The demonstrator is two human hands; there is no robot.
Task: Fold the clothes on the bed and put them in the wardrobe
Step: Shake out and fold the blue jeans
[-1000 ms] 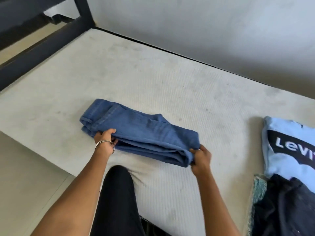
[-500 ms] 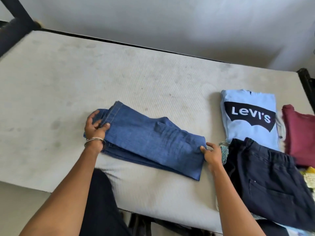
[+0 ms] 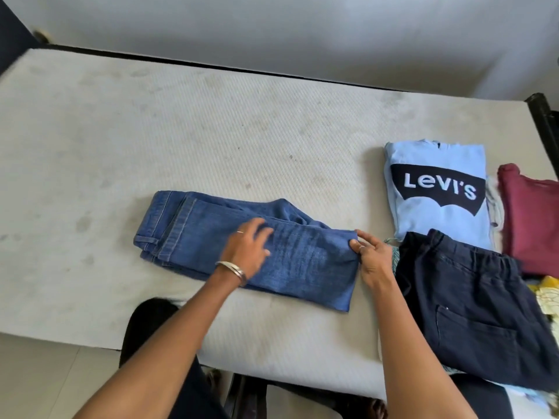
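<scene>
Folded blue jeans [image 3: 187,234] lie on the bare mattress [image 3: 211,131], waistband to the left. My left hand [image 3: 246,247] rests flat on top of the jeans near their middle, fingers spread and blurred by motion. My right hand [image 3: 370,254] pinches the jeans' right edge between thumb and fingers. To the right lie a folded light blue Levi's shirt [image 3: 435,189], folded dark navy trousers [image 3: 472,309] and a maroon garment [image 3: 532,219].
A yellow patterned cloth [image 3: 547,293] peeks out at the right edge. A dark bed frame post [image 3: 541,116] stands at the far right, a grey wall [image 3: 272,28] runs behind the bed. The pale floor [image 3: 45,379] shows at lower left beside my dark-clad leg [image 3: 148,325].
My left hand let go of the waistband end and slid right onto the middle of the jeans. My right hand stays at the right edge. The view shifted slightly.
</scene>
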